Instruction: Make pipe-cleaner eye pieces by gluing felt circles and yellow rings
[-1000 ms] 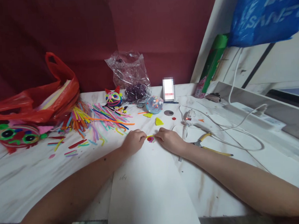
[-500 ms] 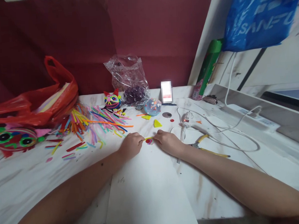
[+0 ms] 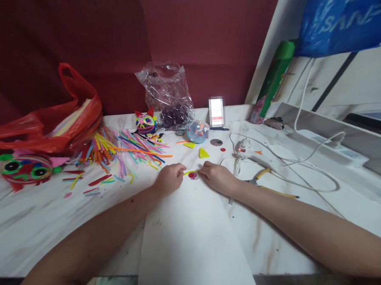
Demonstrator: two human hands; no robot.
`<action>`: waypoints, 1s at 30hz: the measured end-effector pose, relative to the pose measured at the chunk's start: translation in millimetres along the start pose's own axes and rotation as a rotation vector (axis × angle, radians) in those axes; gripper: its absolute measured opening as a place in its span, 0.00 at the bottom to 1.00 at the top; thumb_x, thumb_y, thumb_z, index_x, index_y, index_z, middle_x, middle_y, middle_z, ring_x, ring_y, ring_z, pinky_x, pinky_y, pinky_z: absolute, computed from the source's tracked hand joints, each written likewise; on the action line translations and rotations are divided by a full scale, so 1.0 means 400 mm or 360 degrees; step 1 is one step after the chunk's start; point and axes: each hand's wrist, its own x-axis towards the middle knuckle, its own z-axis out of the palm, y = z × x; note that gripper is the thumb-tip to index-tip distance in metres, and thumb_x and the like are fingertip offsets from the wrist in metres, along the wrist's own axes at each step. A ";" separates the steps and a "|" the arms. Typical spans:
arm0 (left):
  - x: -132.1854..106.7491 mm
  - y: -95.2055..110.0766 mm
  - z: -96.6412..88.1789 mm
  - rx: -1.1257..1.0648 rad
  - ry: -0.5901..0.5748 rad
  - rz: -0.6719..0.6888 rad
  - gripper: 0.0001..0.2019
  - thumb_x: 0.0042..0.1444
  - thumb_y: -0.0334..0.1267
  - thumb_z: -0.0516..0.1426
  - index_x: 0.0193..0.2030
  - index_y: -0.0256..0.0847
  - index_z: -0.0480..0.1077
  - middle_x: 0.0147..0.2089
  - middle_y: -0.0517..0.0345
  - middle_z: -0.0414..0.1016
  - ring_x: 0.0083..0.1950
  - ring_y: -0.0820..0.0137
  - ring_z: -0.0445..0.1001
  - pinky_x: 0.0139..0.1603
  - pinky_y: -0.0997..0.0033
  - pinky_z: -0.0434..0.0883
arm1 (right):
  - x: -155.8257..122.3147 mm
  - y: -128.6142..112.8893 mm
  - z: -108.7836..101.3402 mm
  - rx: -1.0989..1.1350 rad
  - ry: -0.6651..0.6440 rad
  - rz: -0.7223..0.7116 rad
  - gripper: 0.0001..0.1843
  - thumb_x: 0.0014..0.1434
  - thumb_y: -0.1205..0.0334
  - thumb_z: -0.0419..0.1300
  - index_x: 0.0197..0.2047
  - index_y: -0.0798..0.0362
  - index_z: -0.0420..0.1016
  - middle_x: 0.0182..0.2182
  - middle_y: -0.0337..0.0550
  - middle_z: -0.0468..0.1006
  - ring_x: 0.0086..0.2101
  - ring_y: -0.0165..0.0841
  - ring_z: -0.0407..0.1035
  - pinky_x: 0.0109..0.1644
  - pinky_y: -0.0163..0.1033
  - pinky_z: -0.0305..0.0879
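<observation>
Gripping one thin yellow strip (image 3: 191,172) by its ends, the left hand (image 3: 168,179) and right hand (image 3: 219,177) have fingertips pinched closed, just beyond one red disc (image 3: 191,176). Around them I count two yellow triangles (image 3: 204,153) near twelve o'clock, one pair of pliers (image 3: 261,173) at three, two decorated face balls (image 3: 27,171) at nine and eleven. The table (image 3: 22,223) is white and marbled, backed by dark red. At ten, a red bag (image 3: 74,91) holds something pale; at twelve, a clear bag (image 3: 171,86) holds something dark purple.
</observation>
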 end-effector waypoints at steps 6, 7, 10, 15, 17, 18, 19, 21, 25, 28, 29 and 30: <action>0.003 -0.002 -0.007 -0.0154 -0.0036 -0.0116 0.16 0.43 0.23 0.52 0.38 0.39 0.74 0.32 0.61 0.79 0.31 0.73 0.75 0.35 0.77 0.70 | 0.000 -0.005 -0.007 0.0019 -0.0022 0.0006 0.16 0.66 0.63 0.47 0.43 0.55 0.77 0.36 0.45 0.73 0.31 0.29 0.69 0.32 0.33 0.56; 0.003 -0.002 -0.007 -0.0161 -0.0035 -0.0119 0.16 0.43 0.23 0.52 0.38 0.39 0.74 0.31 0.61 0.79 0.31 0.73 0.75 0.35 0.78 0.70 | 0.000 -0.005 -0.008 0.0025 -0.0026 0.0005 0.16 0.65 0.64 0.47 0.43 0.55 0.77 0.36 0.45 0.73 0.31 0.29 0.70 0.32 0.33 0.57; 0.003 0.000 -0.008 -0.0146 -0.0032 -0.0095 0.15 0.42 0.23 0.52 0.36 0.39 0.74 0.31 0.62 0.78 0.30 0.74 0.74 0.34 0.78 0.69 | 0.001 -0.001 -0.009 0.0051 -0.0038 0.0006 0.16 0.65 0.64 0.48 0.45 0.55 0.77 0.36 0.46 0.73 0.31 0.29 0.70 0.33 0.33 0.58; 0.003 -0.003 -0.002 -0.0083 -0.0025 0.0025 0.14 0.42 0.23 0.52 0.33 0.38 0.74 0.30 0.60 0.77 0.29 0.74 0.72 0.34 0.77 0.68 | 0.009 0.014 -0.012 0.0209 -0.0025 -0.0015 0.15 0.61 0.70 0.50 0.43 0.54 0.78 0.35 0.45 0.73 0.33 0.29 0.69 0.36 0.31 0.59; 0.004 -0.006 0.002 -0.0049 -0.0030 0.0075 0.13 0.43 0.23 0.53 0.33 0.38 0.74 0.30 0.59 0.76 0.29 0.74 0.72 0.34 0.76 0.68 | 0.013 0.019 -0.012 0.0281 -0.0021 -0.0023 0.15 0.59 0.72 0.51 0.41 0.55 0.79 0.34 0.44 0.73 0.32 0.28 0.68 0.36 0.30 0.59; 0.004 -0.007 0.004 -0.0038 -0.0034 0.0091 0.12 0.43 0.24 0.53 0.33 0.38 0.74 0.30 0.59 0.76 0.29 0.74 0.72 0.35 0.75 0.68 | 0.014 0.020 -0.012 0.0312 -0.0020 -0.0026 0.16 0.58 0.73 0.51 0.41 0.54 0.79 0.33 0.44 0.73 0.31 0.28 0.68 0.36 0.30 0.59; 0.004 -0.009 0.005 -0.0030 -0.0035 0.0100 0.12 0.44 0.24 0.53 0.33 0.39 0.74 0.30 0.59 0.76 0.29 0.73 0.72 0.35 0.75 0.68 | 0.015 0.022 -0.012 0.0339 -0.0016 -0.0024 0.16 0.58 0.73 0.51 0.40 0.54 0.79 0.33 0.44 0.73 0.31 0.28 0.67 0.37 0.30 0.59; 0.004 -0.011 0.007 -0.0028 -0.0026 0.0103 0.11 0.45 0.25 0.53 0.33 0.39 0.74 0.29 0.60 0.76 0.29 0.74 0.72 0.37 0.74 0.67 | 0.016 0.023 -0.012 0.0381 -0.0005 -0.0018 0.16 0.57 0.73 0.51 0.41 0.54 0.79 0.33 0.43 0.73 0.31 0.28 0.67 0.37 0.30 0.60; 0.004 -0.011 0.006 -0.0051 -0.0039 0.0104 0.10 0.47 0.25 0.54 0.33 0.38 0.75 0.29 0.60 0.76 0.28 0.75 0.71 0.37 0.75 0.67 | 0.015 0.024 -0.011 0.0401 0.0004 -0.0001 0.17 0.56 0.73 0.52 0.41 0.53 0.80 0.33 0.44 0.74 0.31 0.29 0.68 0.37 0.31 0.60; 0.005 -0.005 0.003 -0.0047 -0.0062 0.0106 0.10 0.48 0.26 0.54 0.34 0.38 0.75 0.29 0.60 0.76 0.29 0.74 0.71 0.37 0.75 0.67 | 0.014 0.021 -0.014 0.0382 -0.0006 0.0010 0.16 0.56 0.72 0.51 0.40 0.54 0.80 0.33 0.44 0.74 0.31 0.29 0.68 0.36 0.31 0.60; 0.005 -0.003 0.002 -0.0039 -0.0066 0.0109 0.10 0.48 0.26 0.54 0.35 0.39 0.75 0.30 0.59 0.76 0.29 0.74 0.72 0.37 0.75 0.67 | 0.013 0.019 -0.016 0.0371 -0.0014 0.0019 0.16 0.56 0.72 0.51 0.40 0.54 0.80 0.34 0.44 0.74 0.32 0.29 0.68 0.36 0.31 0.60; 0.006 -0.001 0.001 -0.0027 -0.0067 0.0117 0.11 0.48 0.26 0.54 0.35 0.39 0.75 0.31 0.59 0.76 0.30 0.74 0.72 0.38 0.74 0.67 | 0.012 0.016 -0.018 0.0358 -0.0025 0.0027 0.16 0.57 0.71 0.51 0.39 0.53 0.79 0.34 0.44 0.75 0.32 0.29 0.68 0.36 0.31 0.59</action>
